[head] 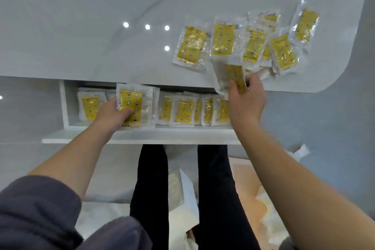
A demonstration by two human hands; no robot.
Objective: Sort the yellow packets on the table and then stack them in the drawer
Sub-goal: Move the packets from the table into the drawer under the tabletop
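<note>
Several yellow packets in clear wrap [251,42] lie scattered on the right part of the white table [101,26]. Below its front edge the white drawer [67,107] stands pulled out, with several yellow packets [183,110] standing in a row inside. My left hand [113,112] holds one yellow packet [135,103] upright over the drawer's left part. My right hand [246,99] pinches another yellow packet [231,78] at the table's front edge, just below the scattered pile.
The table's right end curves round at its corner [332,79]. My legs in dark trousers [182,199] stand under the drawer. White bags and paper [182,195] lie on the floor around my feet. Ceiling lights reflect on the glossy tabletop [147,27].
</note>
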